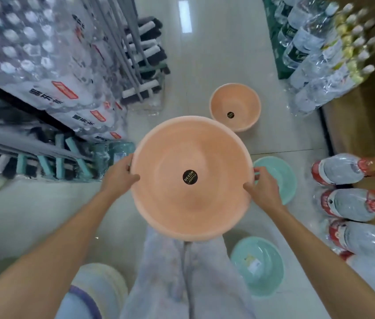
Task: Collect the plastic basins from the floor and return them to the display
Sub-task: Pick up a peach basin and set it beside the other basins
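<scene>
I hold a large peach plastic basin [191,157] with a black round label at its bottom, above my legs. My left hand [118,174] grips its left rim and my right hand [263,186] grips its right rim. A smaller peach basin [236,104] stands on the tiled floor ahead. A mint green basin [280,176] lies on the floor behind my right hand, partly hidden. Another mint green basin [256,265] sits on the floor by my right leg. A pale stack of basins [103,282] shows at the lower left, blurred.
Shrink-wrapped packs of water bottles [44,65] are stacked on the left, with mops and brooms [145,54] leaning beside them. More bottle packs [319,54] line the right, and large red-labelled bottles [347,187] lie at the right floor edge. A tiled aisle [204,54] runs ahead.
</scene>
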